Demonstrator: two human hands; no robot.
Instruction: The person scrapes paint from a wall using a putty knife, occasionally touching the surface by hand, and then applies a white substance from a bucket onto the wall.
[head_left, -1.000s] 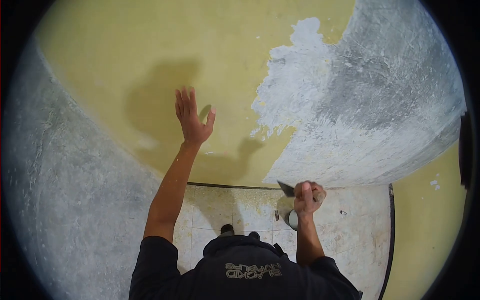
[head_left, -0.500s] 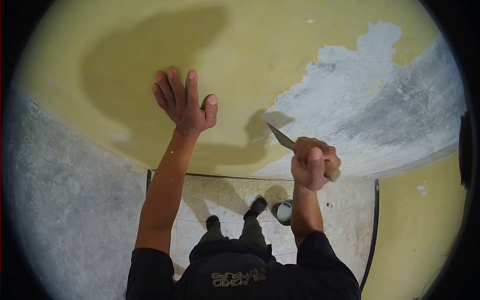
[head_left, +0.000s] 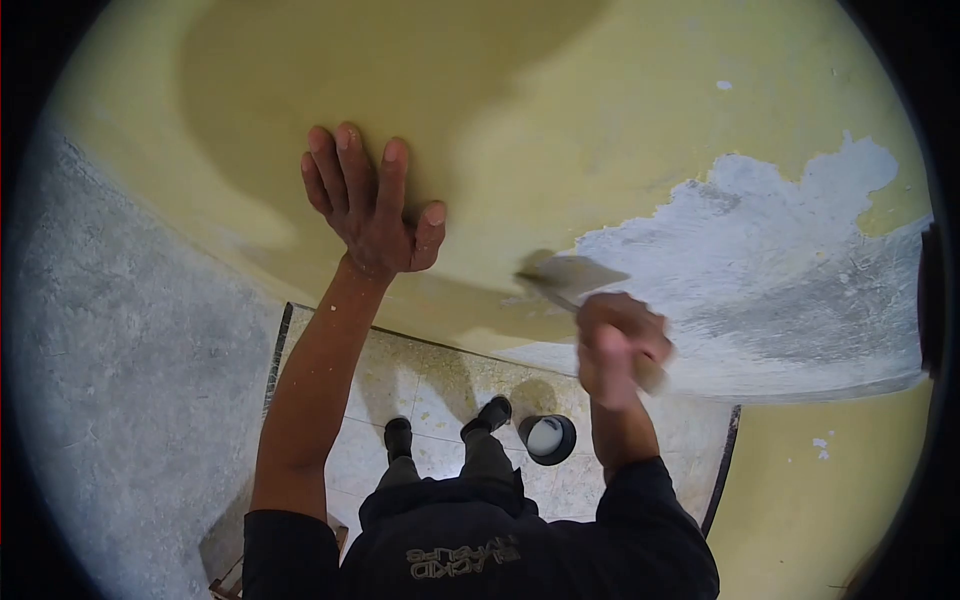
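Palm toward the yellow-painted wall [head_left: 510, 150], my left hand [head_left: 372, 210] rests with its fingers spread and holds nothing. My right hand [head_left: 620, 345] is wrapped round the light handle of a paint scraper [head_left: 550, 291], and both are somewhat blurred by motion. The thin blade points up and left, its tip meeting its shadow at the yellow paint, where it seems to touch the wall. Right of the blade spreads a ragged grey-white patch [head_left: 730, 270] without yellow paint. The far end of the handle is mostly hidden by my fist.
A dark bucket [head_left: 568, 447] with something white inside stands on the tiled floor near my feet. Yellowish flakes lie on the floor [head_left: 450, 385]. A bare grey wall [head_left: 130, 370] runs along the left. Part of a wooden object [head_left: 232, 580] shows at lower left.
The scraper's tip has moved slightly left and down to the yellow paint. My left hand stays flat on the wall. The view has shifted, so the grey-white patch sits farther right and lower.
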